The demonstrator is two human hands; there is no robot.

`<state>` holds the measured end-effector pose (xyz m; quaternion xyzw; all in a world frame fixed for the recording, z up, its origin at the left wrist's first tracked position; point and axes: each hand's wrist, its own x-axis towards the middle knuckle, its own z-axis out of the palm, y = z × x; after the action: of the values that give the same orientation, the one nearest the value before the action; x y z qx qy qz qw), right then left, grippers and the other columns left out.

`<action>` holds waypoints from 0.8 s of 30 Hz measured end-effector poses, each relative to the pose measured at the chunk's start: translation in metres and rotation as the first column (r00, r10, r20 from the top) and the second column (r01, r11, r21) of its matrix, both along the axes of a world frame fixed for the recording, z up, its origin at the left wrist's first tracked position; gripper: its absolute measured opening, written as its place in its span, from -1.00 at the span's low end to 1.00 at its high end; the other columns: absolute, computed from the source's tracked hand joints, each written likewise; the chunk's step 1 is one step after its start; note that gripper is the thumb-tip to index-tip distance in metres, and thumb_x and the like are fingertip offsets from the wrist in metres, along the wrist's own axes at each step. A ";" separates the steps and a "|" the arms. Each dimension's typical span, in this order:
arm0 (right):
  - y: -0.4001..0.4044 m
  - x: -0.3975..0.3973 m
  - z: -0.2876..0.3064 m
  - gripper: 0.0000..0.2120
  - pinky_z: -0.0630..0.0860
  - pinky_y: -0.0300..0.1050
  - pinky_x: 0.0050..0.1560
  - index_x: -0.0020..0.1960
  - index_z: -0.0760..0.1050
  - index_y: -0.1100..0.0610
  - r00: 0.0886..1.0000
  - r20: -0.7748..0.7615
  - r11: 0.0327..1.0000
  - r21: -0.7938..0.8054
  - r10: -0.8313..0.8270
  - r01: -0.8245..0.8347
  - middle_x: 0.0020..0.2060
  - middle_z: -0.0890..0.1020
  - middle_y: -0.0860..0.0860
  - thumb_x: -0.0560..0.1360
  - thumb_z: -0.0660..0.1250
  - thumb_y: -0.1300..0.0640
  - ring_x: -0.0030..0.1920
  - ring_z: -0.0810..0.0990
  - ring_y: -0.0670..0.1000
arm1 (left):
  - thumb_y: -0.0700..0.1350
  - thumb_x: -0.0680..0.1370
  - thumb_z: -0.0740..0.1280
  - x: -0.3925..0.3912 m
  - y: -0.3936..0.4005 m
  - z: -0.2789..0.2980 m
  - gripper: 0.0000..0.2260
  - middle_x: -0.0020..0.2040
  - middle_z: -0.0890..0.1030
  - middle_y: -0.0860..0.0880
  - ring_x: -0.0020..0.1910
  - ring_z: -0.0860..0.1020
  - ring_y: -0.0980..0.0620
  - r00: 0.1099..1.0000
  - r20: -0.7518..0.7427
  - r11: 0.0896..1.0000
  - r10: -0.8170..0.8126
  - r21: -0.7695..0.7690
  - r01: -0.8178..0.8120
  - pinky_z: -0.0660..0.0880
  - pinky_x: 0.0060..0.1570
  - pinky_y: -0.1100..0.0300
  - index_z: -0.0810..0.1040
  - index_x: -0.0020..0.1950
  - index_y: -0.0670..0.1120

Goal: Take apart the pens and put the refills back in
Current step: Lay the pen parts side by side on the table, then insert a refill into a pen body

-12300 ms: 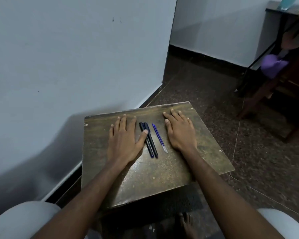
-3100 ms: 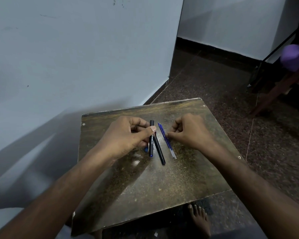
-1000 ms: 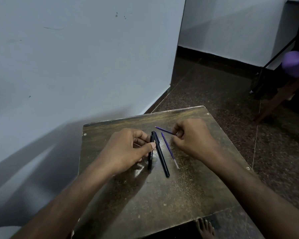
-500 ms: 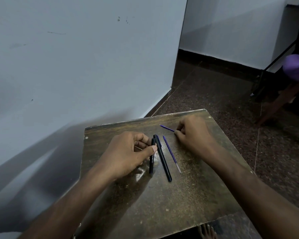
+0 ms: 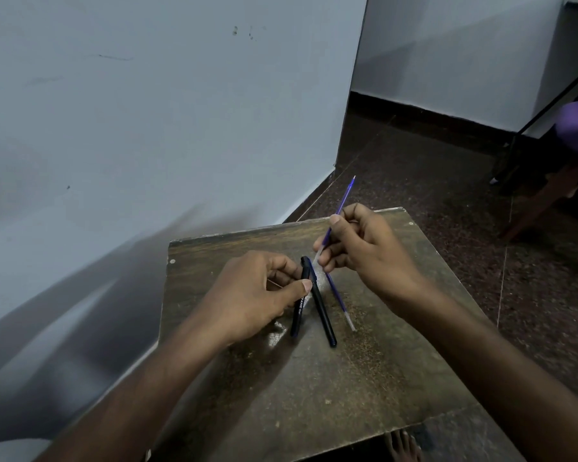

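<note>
Right grip [image 5: 361, 248] is pinched on a blue refill [image 5: 342, 200], lifted off the table [image 5: 364, 388], tip slanting up and away. Left grip [image 5: 257, 295] is closed round a black pen barrel [image 5: 297, 315], thumb pressing it near its far end, near end down on the table. Between my two grips lie a second black pen [image 5: 324, 318] and another blue refill [image 5: 341, 303], both flat. I read this as the refitting step. Next I need the refill's end lined up with the barrel's mouth, then slid straight in. Whether that barrel is hollow I can't tell. No containers in this head view.
</note>
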<state>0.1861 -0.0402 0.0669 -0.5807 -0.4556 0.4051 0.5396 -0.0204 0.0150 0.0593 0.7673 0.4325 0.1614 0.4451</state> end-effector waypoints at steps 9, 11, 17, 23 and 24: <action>-0.003 -0.001 0.000 -0.84 0.70 -0.04 -0.20 0.05 0.48 0.17 0.994 0.095 0.998 -0.012 0.056 -0.055 -0.13 0.79 0.17 0.77 0.25 0.12 -0.23 0.76 0.07 | 0.12 0.56 0.57 0.001 -0.001 -0.001 -0.92 -0.12 0.80 0.19 -0.15 0.75 0.26 1.000 0.007 1.000 -0.004 0.030 0.004 0.76 0.06 -0.01 0.78 0.00 0.16; -0.004 0.000 -0.001 -0.85 0.72 0.02 -0.15 0.04 0.55 0.17 0.972 0.219 0.996 -0.023 0.087 -0.084 -0.10 0.79 0.16 0.74 0.32 0.11 -0.18 0.77 0.14 | 0.11 0.56 0.57 0.001 0.000 0.001 -0.92 -0.14 0.79 0.21 -0.18 0.74 0.28 1.000 0.018 0.999 0.000 0.044 -0.001 0.76 0.03 0.02 0.78 0.00 0.16; -0.005 -0.001 -0.001 -0.84 0.68 -0.07 -0.07 0.03 0.70 0.04 0.867 0.484 0.991 -0.010 0.120 -0.132 -0.14 0.77 -0.01 0.67 0.42 -0.02 -0.14 0.75 -0.06 | 0.11 0.57 0.55 -0.009 0.011 0.009 -0.95 -0.14 0.80 0.23 -0.20 0.74 0.30 1.000 -0.001 0.996 0.020 0.089 -0.019 0.70 0.00 0.15 0.77 -0.02 0.18; -0.008 -0.006 -0.005 -0.48 0.43 -0.11 0.13 0.32 0.66 -0.18 0.358 0.895 0.962 -0.221 0.266 -0.163 0.12 0.53 -0.15 0.46 0.47 -0.40 0.13 0.45 -0.11 | 0.04 0.57 0.56 -0.015 0.018 0.010 -0.98 -0.18 0.79 0.24 -0.26 0.72 0.31 0.998 0.000 0.992 0.068 0.106 -0.068 0.70 -0.02 0.18 0.78 -0.03 0.13; -0.009 -0.008 -0.006 -0.41 0.44 -0.02 0.16 0.35 0.64 -0.21 0.308 0.903 0.952 -0.263 0.301 -0.159 0.14 0.49 -0.14 0.42 0.44 -0.47 0.18 0.42 -0.05 | 0.05 0.57 0.57 -0.015 0.018 0.010 -0.98 -0.17 0.79 0.24 -0.25 0.72 0.31 0.997 -0.003 0.992 0.071 0.107 -0.071 0.72 -0.01 0.15 0.78 -0.03 0.14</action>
<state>0.1778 -0.0493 0.0610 -0.6679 -0.7329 0.1005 0.0814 -0.0353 0.0328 0.0695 0.7746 0.4518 0.1974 0.3961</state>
